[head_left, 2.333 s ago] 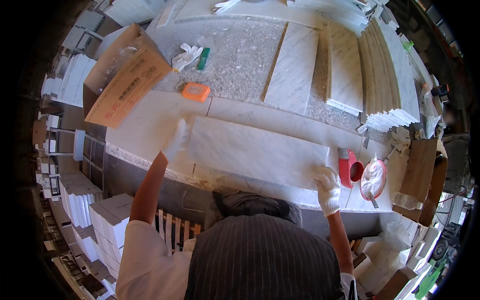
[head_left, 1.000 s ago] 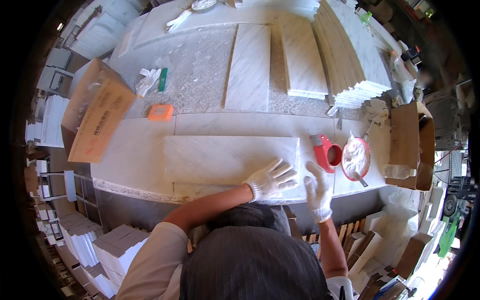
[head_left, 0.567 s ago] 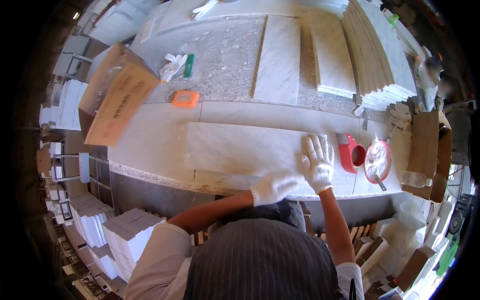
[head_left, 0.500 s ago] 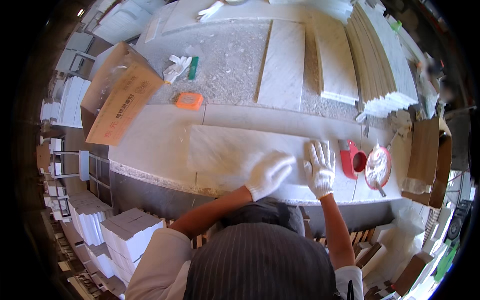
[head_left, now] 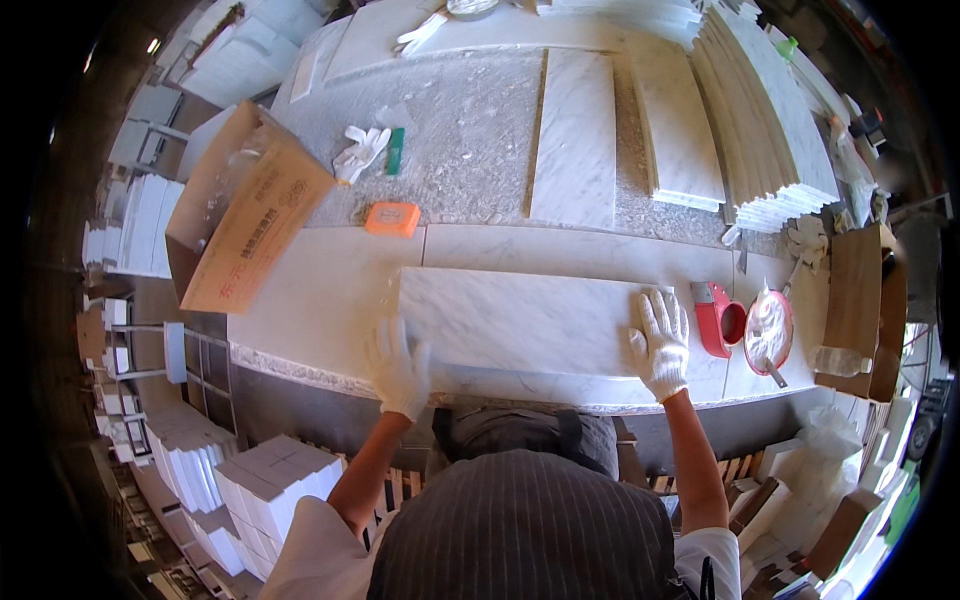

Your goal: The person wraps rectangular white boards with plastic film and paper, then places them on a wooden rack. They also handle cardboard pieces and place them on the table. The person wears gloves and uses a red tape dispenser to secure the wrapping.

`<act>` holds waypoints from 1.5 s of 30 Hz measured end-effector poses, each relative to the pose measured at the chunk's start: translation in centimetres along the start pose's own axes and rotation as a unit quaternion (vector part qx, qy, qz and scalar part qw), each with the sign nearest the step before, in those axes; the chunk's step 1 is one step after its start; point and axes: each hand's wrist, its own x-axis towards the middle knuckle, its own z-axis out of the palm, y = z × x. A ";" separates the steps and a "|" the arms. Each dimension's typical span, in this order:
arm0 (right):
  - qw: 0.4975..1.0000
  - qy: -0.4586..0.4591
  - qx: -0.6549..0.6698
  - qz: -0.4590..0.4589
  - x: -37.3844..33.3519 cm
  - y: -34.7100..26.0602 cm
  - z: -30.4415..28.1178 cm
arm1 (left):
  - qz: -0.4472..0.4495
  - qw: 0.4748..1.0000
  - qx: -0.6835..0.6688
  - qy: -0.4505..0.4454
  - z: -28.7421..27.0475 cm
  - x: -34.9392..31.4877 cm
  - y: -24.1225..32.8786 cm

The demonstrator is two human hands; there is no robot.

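Note:
A long white marble slab (head_left: 530, 318) with grey veins lies crosswise before me on the pale worktop (head_left: 310, 285). At its left end is my left hand (head_left: 400, 370) in a white knitted glove, slightly blurred, fingers apart and pointing away from me; whether it touches the slab I cannot tell. My right hand (head_left: 662, 342), gloved the same way, rests flat on the slab's right end with its fingers spread. Just right of it stand a red tape dispenser (head_left: 718, 320) and a red-rimmed bowl of white paste (head_left: 768, 328) with a scraper in it.
Farther back lie an orange block (head_left: 392, 218), a loose white glove (head_left: 362, 152) and a green bar (head_left: 396, 152). Marble slabs (head_left: 575, 140) and a tall slab stack (head_left: 765, 120) stand at the back right. Cardboard boxes (head_left: 265, 225) flank both sides; a plastic bottle (head_left: 840, 361) lies right.
My left hand has moved left from the slab's middle to its left end, and its fingers have spread. My right hand stays on the right end. The whole view has shifted slightly.

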 end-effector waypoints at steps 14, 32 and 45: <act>0.999 0.034 0.027 -0.010 -0.1 -0.1 -0.1 | 0.022 0.999 0.022 -0.020 0.9 5.5 -3.0; 0.991 0.041 0.126 -0.033 -0.8 3.0 -1.2 | 0.646 0.760 0.060 0.044 1.3 16.8 56.9; 0.990 -0.018 0.123 -0.064 -0.1 4.9 -1.1 | 0.625 0.760 0.170 -0.051 7.4 21.8 73.3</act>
